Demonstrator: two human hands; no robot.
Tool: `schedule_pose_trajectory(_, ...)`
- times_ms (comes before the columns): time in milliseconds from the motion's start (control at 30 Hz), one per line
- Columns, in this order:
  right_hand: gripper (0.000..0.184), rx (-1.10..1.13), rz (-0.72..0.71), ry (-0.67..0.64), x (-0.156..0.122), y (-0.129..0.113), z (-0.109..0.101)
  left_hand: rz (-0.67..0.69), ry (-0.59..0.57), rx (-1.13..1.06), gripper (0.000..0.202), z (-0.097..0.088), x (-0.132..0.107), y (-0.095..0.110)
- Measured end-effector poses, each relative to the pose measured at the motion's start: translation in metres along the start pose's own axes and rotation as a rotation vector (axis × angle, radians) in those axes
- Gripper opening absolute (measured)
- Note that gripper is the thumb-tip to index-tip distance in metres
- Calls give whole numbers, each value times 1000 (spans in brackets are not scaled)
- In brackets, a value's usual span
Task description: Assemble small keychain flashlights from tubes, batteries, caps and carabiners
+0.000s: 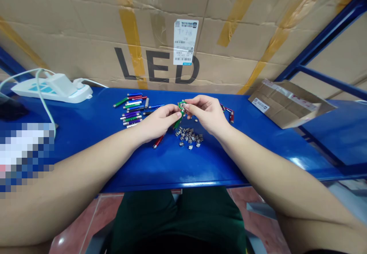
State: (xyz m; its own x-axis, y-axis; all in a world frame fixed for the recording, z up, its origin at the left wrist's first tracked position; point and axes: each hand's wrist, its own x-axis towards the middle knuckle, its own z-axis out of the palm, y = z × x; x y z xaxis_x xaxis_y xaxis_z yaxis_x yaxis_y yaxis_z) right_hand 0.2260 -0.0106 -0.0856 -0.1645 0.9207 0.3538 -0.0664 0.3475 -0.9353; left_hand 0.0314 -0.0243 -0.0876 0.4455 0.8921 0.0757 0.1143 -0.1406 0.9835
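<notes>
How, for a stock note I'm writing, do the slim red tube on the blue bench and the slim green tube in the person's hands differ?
The red tube lies on the blue bench, while the green tube is held up between the left hand and the right hand. The green tube has a green ring at its top; no ring shows on the red one. Both are slim, glossy cylinders.

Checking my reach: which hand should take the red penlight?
Left, probably: the left hand is just above the red penlight; the right hand is farther off, beyond the button cells.
</notes>
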Motion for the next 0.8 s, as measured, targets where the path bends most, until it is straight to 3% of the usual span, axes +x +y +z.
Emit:
schedule_pose_trajectory(367,27,-116,10,-56,2,-3,-9,57,96,175,25,-3,3,1)
schedule_pose_trajectory(467,28,-133,-2,-109,4,-4,-17,89,52,297,27,-8,1,3)
schedule_pose_trajectory(667,38,-57,-21,-91,3,-6,-22,219,24,638,30,-24,-6,15)
schedule_pose_trajectory(800,40,-40,63,-243,-1,-8,-18,196,-85,642,41,-41,-11,27)
